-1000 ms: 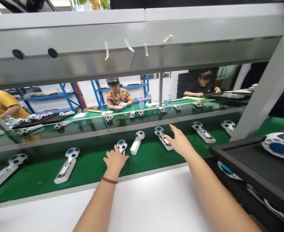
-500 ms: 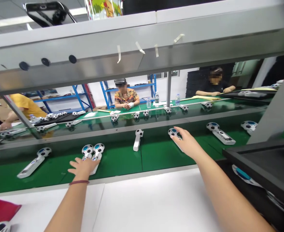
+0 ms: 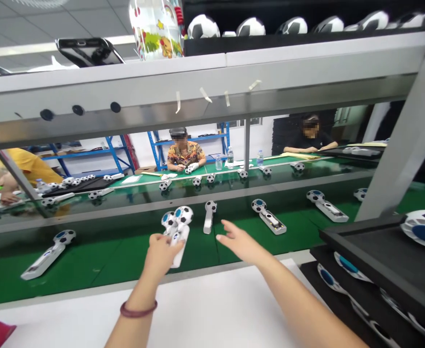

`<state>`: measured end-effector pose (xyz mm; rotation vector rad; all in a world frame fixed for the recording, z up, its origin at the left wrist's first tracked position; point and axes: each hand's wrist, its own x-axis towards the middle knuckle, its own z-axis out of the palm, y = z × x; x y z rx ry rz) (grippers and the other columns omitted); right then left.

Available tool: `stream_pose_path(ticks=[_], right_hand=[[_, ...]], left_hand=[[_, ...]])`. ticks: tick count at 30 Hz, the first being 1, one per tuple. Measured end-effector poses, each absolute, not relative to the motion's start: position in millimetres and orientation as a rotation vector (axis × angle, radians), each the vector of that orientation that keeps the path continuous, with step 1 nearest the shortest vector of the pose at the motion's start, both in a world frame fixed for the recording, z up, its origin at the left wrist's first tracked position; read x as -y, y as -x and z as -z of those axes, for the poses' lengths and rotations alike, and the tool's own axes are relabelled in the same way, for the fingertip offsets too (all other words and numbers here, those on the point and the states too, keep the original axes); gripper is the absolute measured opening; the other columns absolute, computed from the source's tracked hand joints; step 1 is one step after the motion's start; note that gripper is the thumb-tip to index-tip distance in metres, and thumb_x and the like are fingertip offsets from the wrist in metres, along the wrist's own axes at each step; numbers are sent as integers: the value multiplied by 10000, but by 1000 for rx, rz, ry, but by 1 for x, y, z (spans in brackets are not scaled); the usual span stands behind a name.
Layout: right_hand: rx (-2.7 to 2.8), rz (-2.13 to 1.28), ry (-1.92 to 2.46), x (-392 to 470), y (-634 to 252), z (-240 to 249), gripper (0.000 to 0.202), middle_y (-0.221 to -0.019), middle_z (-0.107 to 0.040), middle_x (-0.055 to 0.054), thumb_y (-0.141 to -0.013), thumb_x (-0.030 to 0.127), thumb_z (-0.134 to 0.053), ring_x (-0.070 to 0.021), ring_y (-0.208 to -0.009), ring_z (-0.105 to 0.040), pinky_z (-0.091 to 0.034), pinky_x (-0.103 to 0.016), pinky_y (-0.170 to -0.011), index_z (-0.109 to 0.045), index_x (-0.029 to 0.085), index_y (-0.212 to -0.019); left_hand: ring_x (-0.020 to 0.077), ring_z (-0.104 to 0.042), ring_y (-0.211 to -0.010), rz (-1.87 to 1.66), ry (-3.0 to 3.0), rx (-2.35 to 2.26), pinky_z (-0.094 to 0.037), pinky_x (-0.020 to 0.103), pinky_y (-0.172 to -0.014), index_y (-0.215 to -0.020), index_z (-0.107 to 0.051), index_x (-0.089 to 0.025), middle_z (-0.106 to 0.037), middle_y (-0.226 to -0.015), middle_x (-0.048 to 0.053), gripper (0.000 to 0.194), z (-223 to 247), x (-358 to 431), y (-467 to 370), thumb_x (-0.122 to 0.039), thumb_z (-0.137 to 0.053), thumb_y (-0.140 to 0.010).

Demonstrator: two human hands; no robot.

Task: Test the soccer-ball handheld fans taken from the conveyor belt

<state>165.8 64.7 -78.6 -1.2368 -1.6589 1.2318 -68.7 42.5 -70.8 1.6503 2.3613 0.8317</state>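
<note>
My left hand (image 3: pixel 162 255) grips two white handheld fans with football-patterned heads (image 3: pixel 178 222), held together by their handles just above the green conveyor belt (image 3: pixel 125 256). My right hand (image 3: pixel 238 244) hovers open over the belt's near edge, fingers spread, holding nothing. It is nearest a single fan (image 3: pixel 208 216) lying on the belt and another fan (image 3: pixel 269 216) with its back open, farther right.
More fans lie along the belt at far left (image 3: pixel 48 253) and right (image 3: pixel 326 205). Black trays (image 3: pixel 372 241) with fan parts stack at right. A metal shelf (image 3: pixel 212 82) overhangs. A white table (image 3: pixel 216 309) lies in front. Other people sit beyond a second belt.
My left hand has closed on the two fans and lifted them. My right hand has come off the open-backed fan and drawn back toward me, leaving it on the belt.
</note>
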Motion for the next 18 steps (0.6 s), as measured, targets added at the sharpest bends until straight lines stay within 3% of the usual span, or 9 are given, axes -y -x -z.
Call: stream_pose_path(ticks=[4,8,11,15,18], right_hand=[[1312,-1740,728,-36,-140,57,596,-1287,-517,-82,-774,486,-585,-239,-1155,-514,-399,-413,-954,-403,262,-1295],[955,-1696,483,-13,-139,28,490,-1105,-635,-52,-736,383,-653,-214,-992,-614,-483,-328,-843,-493,234,-1174],[974,-1650,497,-10,-147,20,485,-1046,-652,-40,-667,308,-719,-218,-966,-618,-496,-318,-806,-525,227,-1105],[1201,-1636,487,-13,-158,25,425,-1014,-645,-32,-660,293,-733,-203,-939,-608,-479,-325,-809,-560,216,-1041],[1410,-1673,428,-14,-161,31,367,-992,-637,-13,-677,293,-734,-165,-903,-594,-457,-293,-804,-594,215,-1008]], left_hand=[[251,-562,-903,-1049,-1849,-2121,-474,351,-746,-803,-626,-198,-402,-1182,98,334,45,-9,0,-495,-539,-678],[356,-403,-1156,-1305,-2049,-1971,-387,482,-905,-972,-627,-235,-393,-1277,121,409,28,23,-34,-447,-644,-623],[327,-350,-1229,-1569,-2081,-1748,-337,485,-970,-1199,-490,-277,-342,-1371,91,490,24,37,-28,-429,-569,-740],[296,-427,-1191,-1606,-1561,-1410,-405,426,-938,-1325,-341,-281,-421,-1345,86,603,14,37,-7,-466,-549,-790],[305,-549,-1059,-1382,-1187,-1065,-487,383,-835,-1288,-412,-248,-557,-1210,99,678,7,32,0,-471,-671,-703]])
